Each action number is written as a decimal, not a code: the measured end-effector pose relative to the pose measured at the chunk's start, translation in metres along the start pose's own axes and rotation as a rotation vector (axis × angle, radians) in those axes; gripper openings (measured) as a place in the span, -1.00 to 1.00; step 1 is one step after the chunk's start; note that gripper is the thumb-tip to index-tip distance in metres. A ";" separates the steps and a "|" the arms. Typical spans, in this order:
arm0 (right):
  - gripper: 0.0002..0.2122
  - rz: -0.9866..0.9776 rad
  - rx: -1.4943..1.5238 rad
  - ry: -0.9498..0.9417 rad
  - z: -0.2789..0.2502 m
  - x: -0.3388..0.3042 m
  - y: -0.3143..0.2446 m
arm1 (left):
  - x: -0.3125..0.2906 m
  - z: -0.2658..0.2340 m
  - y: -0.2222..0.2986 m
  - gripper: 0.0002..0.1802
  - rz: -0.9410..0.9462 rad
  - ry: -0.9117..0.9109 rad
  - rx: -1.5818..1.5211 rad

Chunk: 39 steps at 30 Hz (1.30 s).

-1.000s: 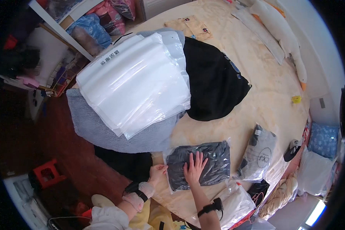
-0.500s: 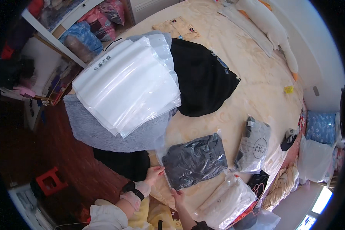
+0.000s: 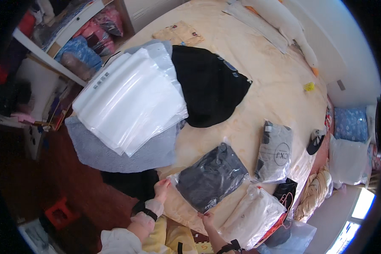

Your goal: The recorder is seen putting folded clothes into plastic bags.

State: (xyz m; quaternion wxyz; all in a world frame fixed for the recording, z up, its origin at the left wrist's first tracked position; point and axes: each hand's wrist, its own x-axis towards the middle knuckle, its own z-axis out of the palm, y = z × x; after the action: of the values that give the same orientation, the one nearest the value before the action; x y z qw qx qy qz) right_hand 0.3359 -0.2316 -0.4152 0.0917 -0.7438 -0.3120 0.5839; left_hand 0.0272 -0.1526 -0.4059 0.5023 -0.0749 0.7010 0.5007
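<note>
A clear plastic bag with a folded dark grey garment (image 3: 211, 175) inside lies on the bed in front of me, turned at a slant. My left hand (image 3: 161, 189) pinches the bag's near left corner, its fingers closed on the plastic. At the near lower corner my right hand (image 3: 207, 219) grips the same bag's edge between thumb and fingers. Just right of it lies a bag of white clothing (image 3: 254, 216). Farther right rests a packed bag with a grey and black garment (image 3: 274, 152) bearing a round print.
A stack of flat white plastic bags (image 3: 131, 99) lies on a grey fluffy cloth (image 3: 122, 158), beside a black garment (image 3: 207, 86). A long white plush goose (image 3: 279, 25) lies by the wall. On the floor at left stands a red stool (image 3: 61, 213). A dark cap (image 3: 315, 142) sits at the bed's right edge.
The bagged dark garment has turned, its near right corner swinging toward me. My hands have moved farther apart, the right one shifting rightward. The whole view has shifted slightly.
</note>
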 end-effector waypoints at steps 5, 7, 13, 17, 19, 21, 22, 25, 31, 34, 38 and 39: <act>-0.84 -0.051 -0.553 -0.088 -0.058 -0.006 -0.017 | -0.045 0.001 0.026 -0.64 -0.130 -0.204 0.434; -0.73 -0.191 -0.484 0.221 -0.076 -0.018 -0.052 | -0.081 0.014 0.053 -0.48 0.488 -0.061 1.296; -0.45 -0.747 -0.541 0.683 -0.069 0.005 -0.258 | -0.106 0.164 0.086 -0.29 1.076 -0.482 1.239; -0.43 -0.679 -0.800 0.670 -0.049 0.074 -0.262 | -0.064 0.223 0.055 -0.33 1.301 -0.640 1.512; -0.42 -0.664 -0.762 0.660 -0.047 0.082 -0.252 | -0.057 0.224 0.046 -0.35 1.276 -0.635 1.549; -0.42 -0.667 -0.750 0.646 -0.045 0.089 -0.244 | -0.053 0.224 0.038 -0.36 1.252 -0.613 1.588; -0.43 -0.681 -0.745 0.647 -0.045 0.094 -0.244 | -0.049 0.224 0.035 -0.36 1.252 -0.607 1.597; -0.45 -0.681 -0.752 0.674 -0.043 0.101 -0.237 | -0.042 0.224 0.026 -0.36 1.201 -0.625 1.634; -0.47 -0.684 -0.741 0.673 -0.042 0.118 -0.229 | -0.030 0.228 0.017 -0.40 1.218 -0.638 1.593; -0.47 -0.692 -0.700 0.662 -0.041 0.122 -0.226 | -0.026 0.227 0.014 -0.39 1.174 -0.631 1.614; -0.47 -0.672 -0.717 0.623 -0.043 0.125 -0.225 | -0.021 0.228 0.007 -0.39 1.166 -0.645 1.642; -0.47 -0.657 -0.716 0.610 -0.044 0.123 -0.225 | -0.021 0.228 0.006 -0.39 1.167 -0.664 1.640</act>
State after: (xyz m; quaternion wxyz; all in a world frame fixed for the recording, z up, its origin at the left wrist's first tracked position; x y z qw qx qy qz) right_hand 0.3115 0.0259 -0.3897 0.0965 -0.7272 -0.6647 0.1417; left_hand 0.1773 0.0193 -0.3842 0.2473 0.7759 0.5794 0.0334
